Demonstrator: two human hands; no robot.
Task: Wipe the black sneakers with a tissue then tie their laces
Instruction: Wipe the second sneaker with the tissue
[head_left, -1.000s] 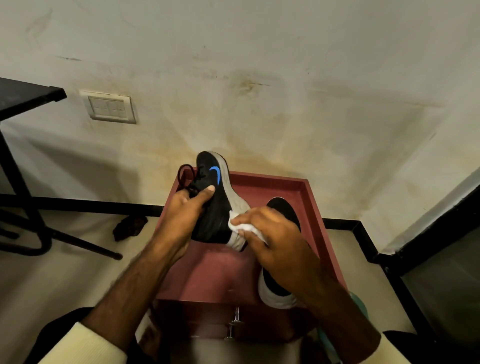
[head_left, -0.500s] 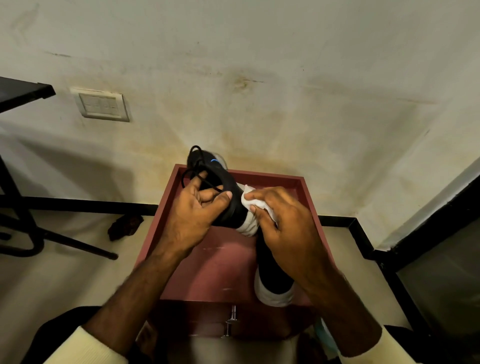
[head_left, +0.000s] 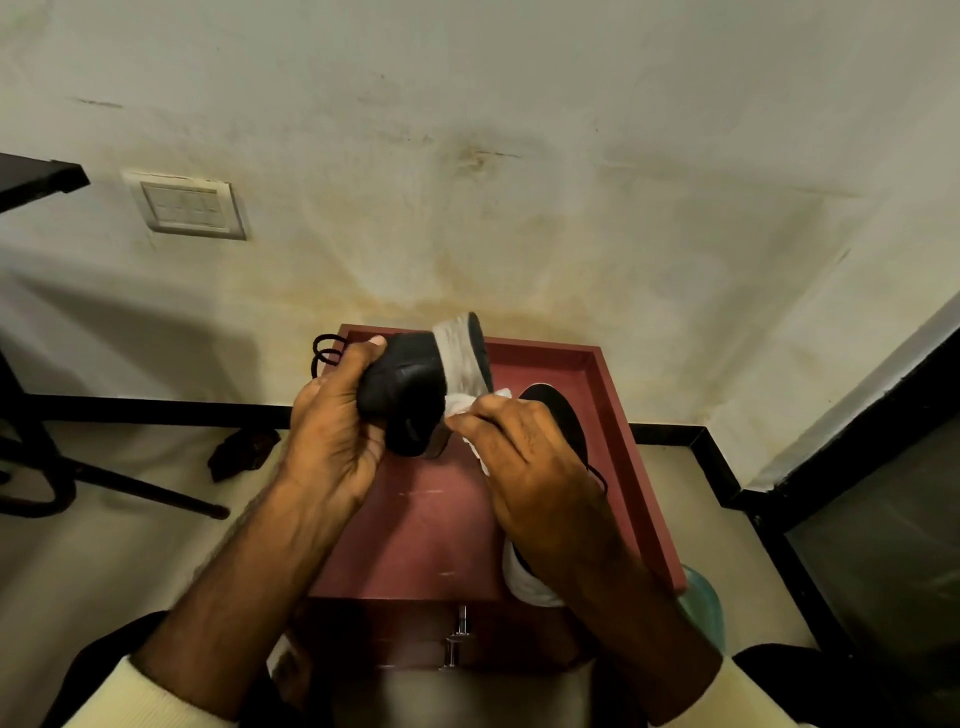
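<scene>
- The left hand (head_left: 332, 431) curls round a black cloth sneaker with a grey sole (head_left: 405, 400). It holds the shoe up over the 12 o'clock end of the red wooden tabletop with a raised rim (head_left: 631, 447).
- The right hand (head_left: 540, 467) pinches a crumpled white tissue (head_left: 465, 404). The tissue touches the held sneaker on its 3 o'clock side.
- Black lace loops (head_left: 326, 349) stick out at 9 o'clock, past the left thumb.
- A second black sneaker with a white sole (head_left: 558, 415) lies along the tabletop's 3 o'clock side, partly under the right hand.
- A white wall switch plate (head_left: 189, 208) sits at 10 o'clock.

Held sneaker (head_left: 410, 400) above tray (head_left: 613, 410), left of second sneaker (head_left: 558, 421)
</scene>
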